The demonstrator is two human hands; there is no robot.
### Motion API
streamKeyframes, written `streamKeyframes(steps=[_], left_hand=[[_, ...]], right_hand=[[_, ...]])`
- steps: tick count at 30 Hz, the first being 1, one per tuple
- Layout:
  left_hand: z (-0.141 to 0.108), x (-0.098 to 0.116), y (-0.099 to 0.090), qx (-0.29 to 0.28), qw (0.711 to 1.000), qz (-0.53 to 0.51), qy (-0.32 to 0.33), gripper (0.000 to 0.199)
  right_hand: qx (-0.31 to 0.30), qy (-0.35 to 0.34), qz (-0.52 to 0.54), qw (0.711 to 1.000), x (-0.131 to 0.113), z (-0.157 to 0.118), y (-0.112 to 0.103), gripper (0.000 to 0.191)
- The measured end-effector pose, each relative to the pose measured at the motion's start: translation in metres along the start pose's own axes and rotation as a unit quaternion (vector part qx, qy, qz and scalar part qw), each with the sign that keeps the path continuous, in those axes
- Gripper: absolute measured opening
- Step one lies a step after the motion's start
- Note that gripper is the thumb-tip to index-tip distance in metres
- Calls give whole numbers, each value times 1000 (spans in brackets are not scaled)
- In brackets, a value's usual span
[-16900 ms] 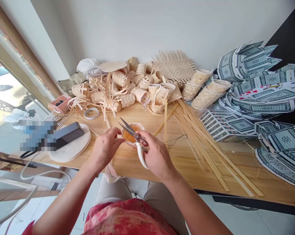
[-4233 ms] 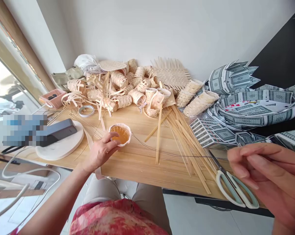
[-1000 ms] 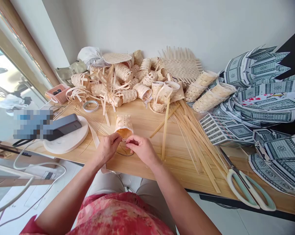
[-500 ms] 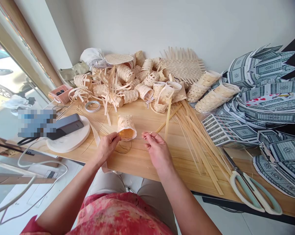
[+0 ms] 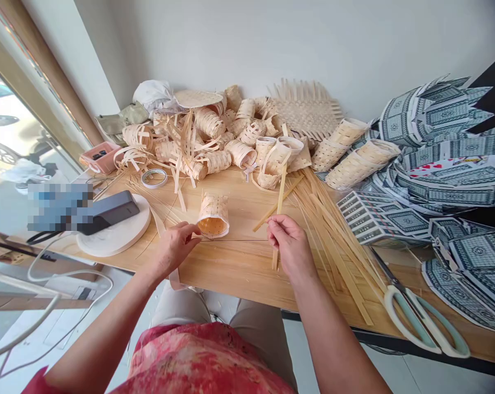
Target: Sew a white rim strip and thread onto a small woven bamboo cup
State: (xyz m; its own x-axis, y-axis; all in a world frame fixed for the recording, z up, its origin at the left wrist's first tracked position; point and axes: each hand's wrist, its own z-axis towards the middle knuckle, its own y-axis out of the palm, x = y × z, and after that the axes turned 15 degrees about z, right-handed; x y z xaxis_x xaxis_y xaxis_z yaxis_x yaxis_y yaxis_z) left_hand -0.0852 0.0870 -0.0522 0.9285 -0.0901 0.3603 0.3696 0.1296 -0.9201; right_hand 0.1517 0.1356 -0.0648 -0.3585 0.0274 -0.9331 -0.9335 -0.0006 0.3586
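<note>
A small woven basket (image 5: 213, 210) lies on its side on the wooden table, its white-edged mouth facing me. My left hand (image 5: 176, 245) is beside the basket's mouth at its left, thumb and fingers curled close together; anything between them is too small to make out. Farther right, my right hand (image 5: 289, 241) is closed in a pinch over a pale flat strip (image 5: 280, 200). Whatever is between its fingertips cannot be made out. The thin dark thread is hardly visible between the hands.
Woven baskets (image 5: 210, 123) and loose strips are heaped along the wall. Long strips (image 5: 333, 241) and large scissors (image 5: 423, 317) lie at the right, beside patterned card pieces (image 5: 448, 158). A tape roll (image 5: 154, 178) and a round white disc (image 5: 116, 241) are at the left.
My right hand has moved right, away from the basket. The dark thread loop seen under the basket's mouth no longer shows. My left hand has shifted slightly left.
</note>
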Motion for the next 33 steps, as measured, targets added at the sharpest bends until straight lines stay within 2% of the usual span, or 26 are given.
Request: streamKeyframes(steps=[3, 6, 10, 12, 14, 15, 17, 20, 22, 24, 27, 30, 33], left_hand=[[1, -4, 1, 3, 998, -47, -29, 10], [1, -7, 1, -18, 978, -186, -88, 16], [-1, -8, -1, -41, 904, -395, -156, 24], [-1, -9, -4, -38, 867, -464, -178, 25], [-1, -9, -7, -47, 843, -502, -188, 25], [0, -9, -9, -58, 843, -501, -184, 24], [0, -8, -12, -82, 879, -447, -147, 20], [-1, -4, -16, -62, 966, -243, -55, 11], [-3, -2, -17, -32, 993, -112, -1, 6], [-6, -3, -16, -25, 998, -40, 38, 5], [-7, -6, -13, -24, 998, -18, 61, 9], [-6, -7, -12, -11, 999, -31, 37, 11], [-7, -6, -10, -13, 997, -75, -27, 12]], right_hand=[[-53, -42, -178, 982, -4, -1, -2, 17], [-96, -82, -318, 940, -9, -6, -3, 18], [-137, -114, -394, 902, -16, -14, -8, 20], [-145, -123, -419, 888, -18, -16, -11, 21], [-152, -130, -437, 877, -20, -17, -14, 21], [-155, -133, -444, 872, -21, -16, -16, 21], [-161, -141, -452, 866, -23, -15, -17, 20], [-164, -163, -457, 859, -27, -11, -18, 19], [-156, -182, -462, 854, -29, -8, -19, 19], [-149, -193, -469, 849, -30, -6, -21, 19], [-155, -192, -477, 844, -30, -5, -24, 20], [-153, -193, -483, 840, -30, -7, -27, 21], [-136, -182, -494, 840, -31, -12, -31, 22]])
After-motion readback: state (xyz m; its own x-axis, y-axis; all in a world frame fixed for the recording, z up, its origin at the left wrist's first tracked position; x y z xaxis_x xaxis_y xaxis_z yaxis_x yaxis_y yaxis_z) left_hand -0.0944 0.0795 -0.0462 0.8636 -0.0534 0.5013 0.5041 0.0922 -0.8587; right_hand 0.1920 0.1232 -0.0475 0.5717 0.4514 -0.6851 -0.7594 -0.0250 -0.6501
